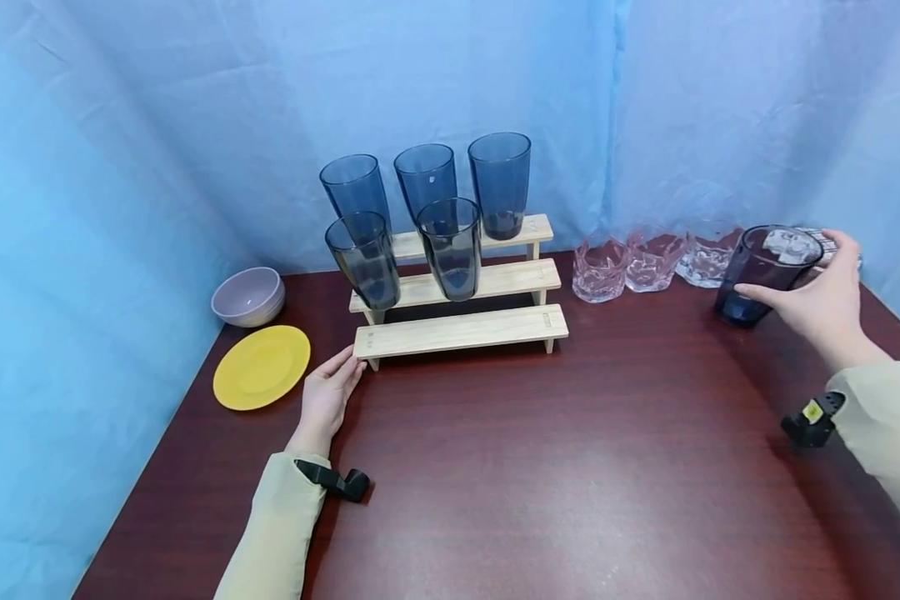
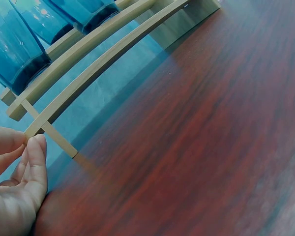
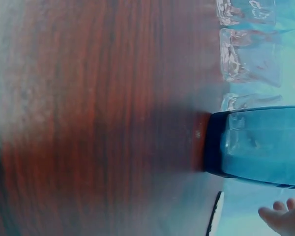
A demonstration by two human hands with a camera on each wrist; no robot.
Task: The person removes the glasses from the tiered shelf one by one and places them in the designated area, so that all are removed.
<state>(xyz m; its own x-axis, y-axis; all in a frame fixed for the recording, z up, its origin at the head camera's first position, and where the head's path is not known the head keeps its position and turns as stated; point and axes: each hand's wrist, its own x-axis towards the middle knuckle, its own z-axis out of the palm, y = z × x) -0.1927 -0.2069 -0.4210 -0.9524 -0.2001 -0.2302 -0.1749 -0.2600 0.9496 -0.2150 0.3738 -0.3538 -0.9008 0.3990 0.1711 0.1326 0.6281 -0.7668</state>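
Observation:
My left hand pinches the left end of the lowest step of a three-step wooden stand; the left wrist view shows thumb and fingers at that corner. Three tall blue-grey glasses stand upright on the top step, among them the right one. Two more, a left glass and a right one, stand on the middle step. At the far right my right hand holds another tall dark glass, thumb on its near side; the right wrist view shows some fingers off the glass.
Clear low glasses stand in a row between the stand and the right hand. A shiny wire-like object is partly hidden behind that hand. On the left are a lilac bowl and a yellow plate. Blue curtains enclose the table.

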